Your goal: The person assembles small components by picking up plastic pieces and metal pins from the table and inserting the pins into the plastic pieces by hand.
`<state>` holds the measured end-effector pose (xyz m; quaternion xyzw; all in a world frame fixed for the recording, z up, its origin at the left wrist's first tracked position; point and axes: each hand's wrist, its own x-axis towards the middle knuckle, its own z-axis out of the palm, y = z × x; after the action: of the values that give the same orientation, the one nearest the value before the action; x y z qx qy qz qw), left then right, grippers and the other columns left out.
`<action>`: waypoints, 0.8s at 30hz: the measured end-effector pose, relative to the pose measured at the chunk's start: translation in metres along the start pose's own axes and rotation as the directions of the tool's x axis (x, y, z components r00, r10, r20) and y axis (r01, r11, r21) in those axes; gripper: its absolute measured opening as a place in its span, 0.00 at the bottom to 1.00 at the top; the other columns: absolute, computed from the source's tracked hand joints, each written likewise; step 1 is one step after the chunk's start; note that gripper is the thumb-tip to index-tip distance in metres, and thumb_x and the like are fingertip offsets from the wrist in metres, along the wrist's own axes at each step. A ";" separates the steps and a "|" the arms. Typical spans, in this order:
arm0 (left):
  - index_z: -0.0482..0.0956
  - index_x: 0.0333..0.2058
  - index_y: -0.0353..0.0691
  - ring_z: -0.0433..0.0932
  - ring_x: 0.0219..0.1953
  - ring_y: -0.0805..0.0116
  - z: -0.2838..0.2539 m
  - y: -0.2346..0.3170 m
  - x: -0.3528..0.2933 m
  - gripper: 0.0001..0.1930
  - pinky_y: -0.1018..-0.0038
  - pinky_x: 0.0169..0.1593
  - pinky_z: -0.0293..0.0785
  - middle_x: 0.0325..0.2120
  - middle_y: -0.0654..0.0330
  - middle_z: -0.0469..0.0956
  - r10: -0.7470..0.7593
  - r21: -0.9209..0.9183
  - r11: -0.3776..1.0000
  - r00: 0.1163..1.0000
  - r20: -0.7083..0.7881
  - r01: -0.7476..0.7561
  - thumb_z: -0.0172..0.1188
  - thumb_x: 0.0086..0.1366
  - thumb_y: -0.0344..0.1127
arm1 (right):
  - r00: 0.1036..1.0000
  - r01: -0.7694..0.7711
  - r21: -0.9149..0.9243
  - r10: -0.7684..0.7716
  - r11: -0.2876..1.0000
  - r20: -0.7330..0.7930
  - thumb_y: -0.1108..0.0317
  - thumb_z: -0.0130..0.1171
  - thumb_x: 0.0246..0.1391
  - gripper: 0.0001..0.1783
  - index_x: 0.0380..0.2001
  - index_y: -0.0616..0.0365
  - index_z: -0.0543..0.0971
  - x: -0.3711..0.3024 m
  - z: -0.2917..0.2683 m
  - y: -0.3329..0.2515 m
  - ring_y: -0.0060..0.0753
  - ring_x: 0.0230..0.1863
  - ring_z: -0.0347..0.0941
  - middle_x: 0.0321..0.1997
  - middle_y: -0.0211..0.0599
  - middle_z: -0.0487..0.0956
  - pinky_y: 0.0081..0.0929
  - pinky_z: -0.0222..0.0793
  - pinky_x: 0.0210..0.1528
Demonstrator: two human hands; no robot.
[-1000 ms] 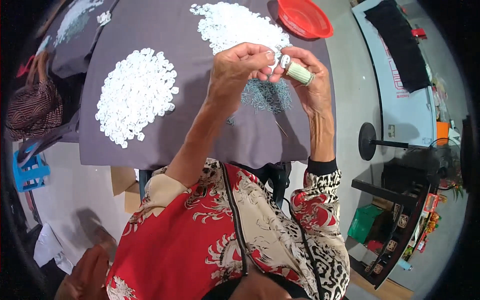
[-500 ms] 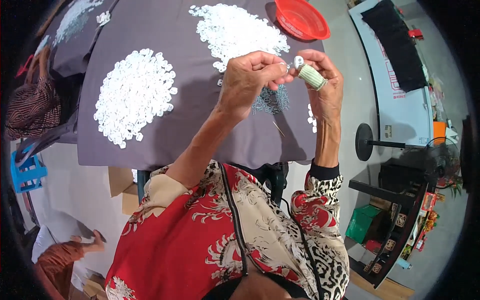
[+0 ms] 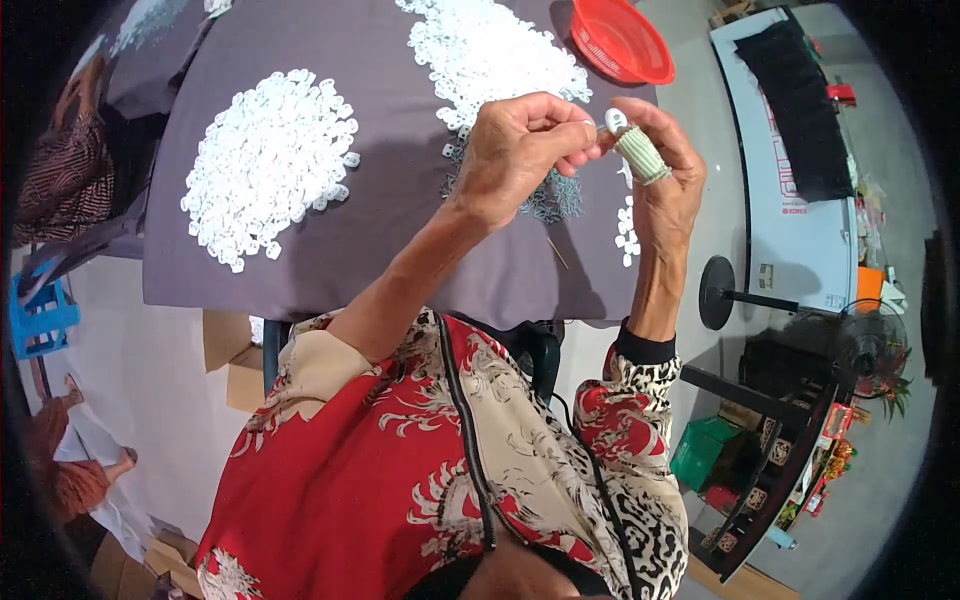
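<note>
Both hands are raised together above the near right part of the grey cloth-covered table (image 3: pixel 400 200); the left hand (image 3: pixel 515 150) is curled into a loose fist, its thumb and forefinger pinched toward the right, closed on something too small to make out; the right hand (image 3: pixel 665 175) stands upright just beside it, fingers bent inward, and one of them wears a pale green ribbed finger cot (image 3: pixel 640 155); at the tip of that covered finger sits a small white ring-shaped piece (image 3: pixel 615 120), held between the cot and the fingertips of the left hand, so the two hands touch at that point; whether the right thumb also presses on the piece cannot be told.

Relative to the table: directly under the hands lies a small grey tangle of fine pieces (image 3: pixel 550 195); a short row of white pieces (image 3: pixel 628 228) lies at the table's right edge, below the right hand; a large heap of white pieces (image 3: pixel 268 160) is spread on the left half of the table, well apart from the hands; a second white heap (image 3: pixel 495 55) lies toward the far side, just beyond the left hand; a red plastic basket (image 3: pixel 620 40) sits at the far right corner; a thin stick (image 3: pixel 556 252) lies near the front edge, below the left wrist.
</note>
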<state>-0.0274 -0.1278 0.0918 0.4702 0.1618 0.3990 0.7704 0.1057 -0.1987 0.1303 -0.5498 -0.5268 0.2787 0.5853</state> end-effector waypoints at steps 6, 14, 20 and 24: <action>0.76 0.29 0.30 0.73 0.23 0.77 0.001 -0.003 0.001 0.08 0.83 0.28 0.70 0.22 0.58 0.77 0.000 -0.032 0.999 1.000 -0.020 -0.001 0.56 0.53 0.30 | 1.000 -0.017 -0.047 0.016 0.999 -0.014 0.76 0.53 0.45 0.14 0.39 0.66 0.74 -0.001 0.002 -0.004 0.26 0.32 0.72 0.34 0.36 0.75 0.21 0.66 0.38; 0.76 0.29 0.29 0.74 0.24 0.76 0.002 -0.004 0.000 0.09 0.82 0.28 0.70 0.22 0.57 0.77 -0.023 -0.001 1.000 0.999 -0.042 0.023 0.57 0.52 0.31 | 0.999 -0.027 -0.125 0.023 0.992 -0.035 0.78 0.51 0.45 0.14 0.38 0.66 0.75 -0.004 0.001 -0.002 0.25 0.32 0.73 0.33 0.35 0.75 0.21 0.66 0.39; 0.75 0.29 0.29 0.74 0.24 0.77 0.002 -0.005 0.002 0.09 0.82 0.28 0.70 0.22 0.58 0.77 -0.033 -0.018 0.999 0.999 -0.028 0.033 0.57 0.52 0.31 | 0.999 -0.020 -0.141 0.013 0.990 -0.051 0.78 0.51 0.43 0.14 0.38 0.66 0.75 -0.005 0.004 -0.002 0.26 0.32 0.73 0.31 0.35 0.75 0.21 0.66 0.39; 0.75 0.29 0.29 0.74 0.24 0.77 0.003 -0.006 0.002 0.09 0.83 0.28 0.70 0.22 0.58 0.77 -0.044 -0.008 0.999 0.998 -0.041 0.043 0.57 0.52 0.30 | 0.999 -0.038 -0.151 0.032 0.988 -0.038 0.79 0.49 0.43 0.15 0.38 0.66 0.75 -0.006 0.002 -0.002 0.26 0.32 0.73 0.31 0.35 0.76 0.21 0.67 0.39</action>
<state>-0.0214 -0.1300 0.0887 0.4555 0.1864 0.3923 0.7771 0.1016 -0.2034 0.1298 -0.6067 -0.5263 0.2383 0.5460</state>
